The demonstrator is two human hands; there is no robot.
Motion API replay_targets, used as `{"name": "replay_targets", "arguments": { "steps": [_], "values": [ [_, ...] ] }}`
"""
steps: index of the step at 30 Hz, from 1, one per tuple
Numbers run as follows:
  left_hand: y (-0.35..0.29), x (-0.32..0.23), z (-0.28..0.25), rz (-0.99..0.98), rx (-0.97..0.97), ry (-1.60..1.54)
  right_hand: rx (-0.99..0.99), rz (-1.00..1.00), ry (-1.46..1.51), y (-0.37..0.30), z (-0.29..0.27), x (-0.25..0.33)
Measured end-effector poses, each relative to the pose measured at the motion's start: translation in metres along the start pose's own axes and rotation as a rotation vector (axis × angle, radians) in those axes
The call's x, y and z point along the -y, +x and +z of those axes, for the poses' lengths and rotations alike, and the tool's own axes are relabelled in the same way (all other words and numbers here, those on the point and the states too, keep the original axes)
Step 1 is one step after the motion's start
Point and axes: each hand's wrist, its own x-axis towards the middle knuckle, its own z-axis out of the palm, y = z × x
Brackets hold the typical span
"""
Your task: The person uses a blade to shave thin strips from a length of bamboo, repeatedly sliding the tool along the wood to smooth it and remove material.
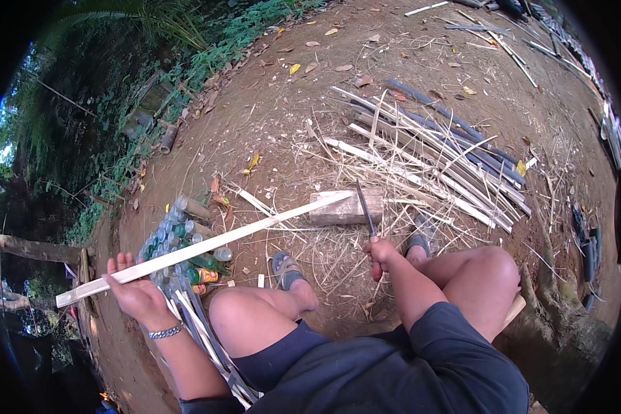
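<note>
My left hand (137, 293) is palm up, its fingers stretched out, and bears a long pale bamboo strip (207, 246) across it. The strip slants up to the right, its tapered far end on a short wooden block (338, 216) on the ground. My right hand (383, 253) is closed around the red handle of a long knife (365, 208). Its dark, narrow blade points away from me and crosses in front of the block, to the right of the strip's tip. A small gap shows between blade and strip.
Split bamboo strips and dark poles (435, 148) lie piled beyond the block at right. Clear and green bottles (186, 241) stand left of my knees, with more strips (203, 338) beside my left thigh. Shavings litter the dirt; a tree trunk (555, 331) stands at right.
</note>
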Motion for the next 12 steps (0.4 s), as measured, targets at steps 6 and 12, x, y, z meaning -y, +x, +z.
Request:
{"name": "replay_targets", "arguments": {
  "steps": [6, 12],
  "values": [
    [-0.036, 0.080, -0.071, -0.525, 0.027, 0.070, -0.081, -0.022, 0.004, -0.021, 0.019, 0.007],
    [-0.044, 0.109, -0.132, -0.497, -0.110, -0.108, 0.029, -0.075, 0.041, -0.006, 0.015, -0.022]
  ]
}}
